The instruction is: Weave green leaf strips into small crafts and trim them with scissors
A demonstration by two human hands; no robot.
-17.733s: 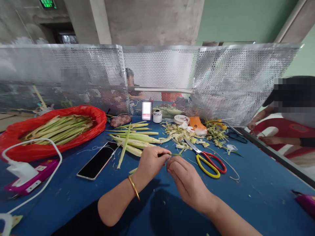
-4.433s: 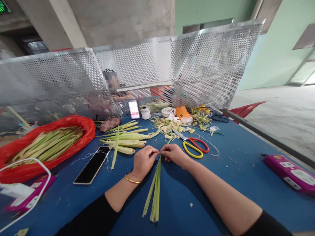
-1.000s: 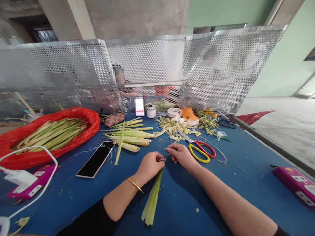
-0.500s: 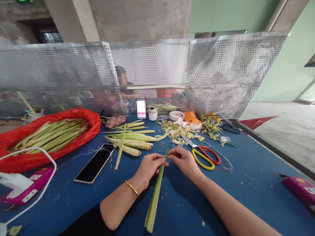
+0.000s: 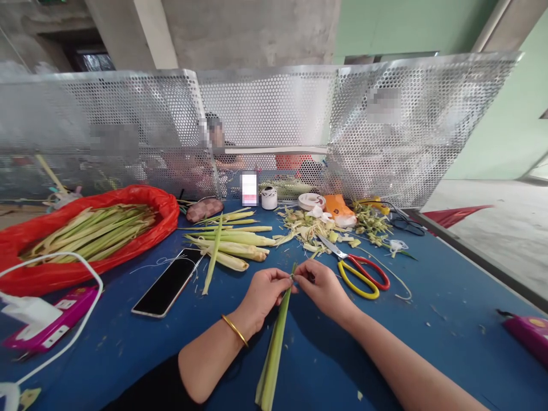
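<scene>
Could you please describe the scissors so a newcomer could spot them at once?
On the blue table, look just right of the right hand pinching the green stalk bundle, at the near edge of the heap of pale leaf trimmings. The scissors lie flat there, blades pointing into the heap; one handle loop is red, the other yellow, unlike anything nearby.

Red bag (image 5: 169, 210) w/ green stalks far left, phone (image 5: 169, 281) face-up mid-table, loose stalks (image 5: 233, 244) behind it, scissors (image 5: 360, 272) right nr trimmings (image 5: 306, 227), perforated screen (image 5: 278, 114) at back
</scene>
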